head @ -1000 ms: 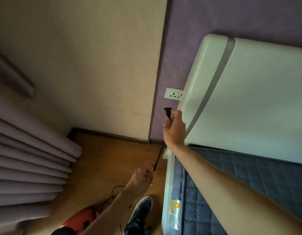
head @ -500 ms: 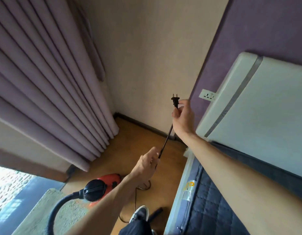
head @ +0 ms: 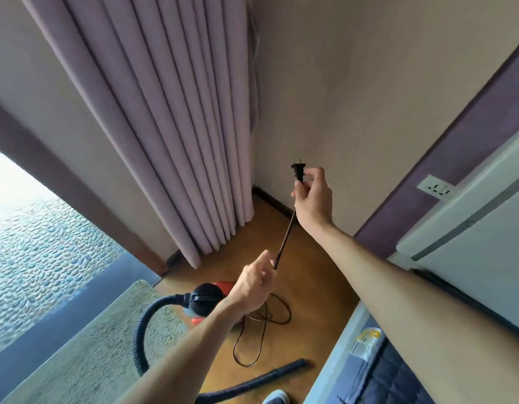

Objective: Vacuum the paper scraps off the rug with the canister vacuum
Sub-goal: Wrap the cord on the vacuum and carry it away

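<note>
Black plastic plug [head: 298, 172], two flat metal prongs pointing up toward the beige wall, pinched between thumb and fingertips of the right hand [head: 312, 199]. Compared with half a second back, it sits further from the white wall outlet [head: 436, 189], now well off to the right on the purple wall strip, and the view has swung left. Thin black cord [head: 284, 243] runs taut and straight from the plug down-left to the left hand [head: 252, 287], thumb and fingers curled round it, same grip as before; that stretch's long axis is a steep diagonal. Below the left hand the cord drops into loose loops on the glossy brown wood floor [head: 319, 287]. Vacuum [head: 206, 300], rounded red body with a black dome top, stands on the floor under the left wrist, just beside the rug [head: 77, 345]; more of both shows now. Ribbed dark hose [head: 138, 328] arcs from the dome out over the nubby beige rug, then back along the floor. Pleated mauve curtain [head: 171, 126] fills much more of the left side. Smooth white headboard [head: 485, 243] and quilted blue mattress [head: 398, 374] at right.
</note>
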The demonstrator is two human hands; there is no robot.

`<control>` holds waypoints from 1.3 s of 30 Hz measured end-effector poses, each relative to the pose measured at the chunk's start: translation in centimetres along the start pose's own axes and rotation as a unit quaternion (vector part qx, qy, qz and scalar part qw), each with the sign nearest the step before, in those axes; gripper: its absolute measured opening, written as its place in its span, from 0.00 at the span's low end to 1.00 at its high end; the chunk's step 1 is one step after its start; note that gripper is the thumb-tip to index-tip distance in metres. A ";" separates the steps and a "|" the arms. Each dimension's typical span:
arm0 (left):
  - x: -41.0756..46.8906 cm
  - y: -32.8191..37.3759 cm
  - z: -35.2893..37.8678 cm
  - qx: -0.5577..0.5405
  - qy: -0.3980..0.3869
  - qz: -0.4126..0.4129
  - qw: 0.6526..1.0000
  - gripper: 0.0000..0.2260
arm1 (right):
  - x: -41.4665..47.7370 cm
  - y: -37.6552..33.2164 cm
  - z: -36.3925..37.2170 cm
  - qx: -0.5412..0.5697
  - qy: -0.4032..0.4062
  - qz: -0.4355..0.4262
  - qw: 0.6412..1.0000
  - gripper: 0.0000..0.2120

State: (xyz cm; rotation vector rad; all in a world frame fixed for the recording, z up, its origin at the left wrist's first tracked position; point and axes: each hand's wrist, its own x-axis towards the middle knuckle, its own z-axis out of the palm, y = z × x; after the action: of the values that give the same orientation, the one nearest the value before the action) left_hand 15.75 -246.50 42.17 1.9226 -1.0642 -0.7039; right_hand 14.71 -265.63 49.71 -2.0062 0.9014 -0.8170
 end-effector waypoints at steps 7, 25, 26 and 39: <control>-4.5 -4.9 -4.9 -0.023 0.056 -0.107 0.992 0.06 | -2.6 -4.4 9.3 0.015 -0.075 -0.019 0.997 0.10; -8.5 -10.4 -11.9 -0.125 0.104 -0.188 0.969 0.07 | -6.7 -12.2 20.0 -0.029 -0.159 -0.085 0.983 0.08; -8.5 -10.6 -12.0 -0.126 0.104 -0.190 0.968 0.07 | -6.6 -12.4 20.3 -0.030 -0.161 -0.085 0.983 0.08; -6.1 -14.1 -14.7 -0.146 0.199 -0.223 0.943 0.07 | -4.1 -14.6 27.7 -0.010 -0.250 -0.123 0.960 0.09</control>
State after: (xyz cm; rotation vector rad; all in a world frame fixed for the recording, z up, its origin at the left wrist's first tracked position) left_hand 29.88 -231.10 38.24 1.9426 -0.2562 -0.6329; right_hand 38.66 -245.10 47.33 -2.2237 0.3764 -0.3905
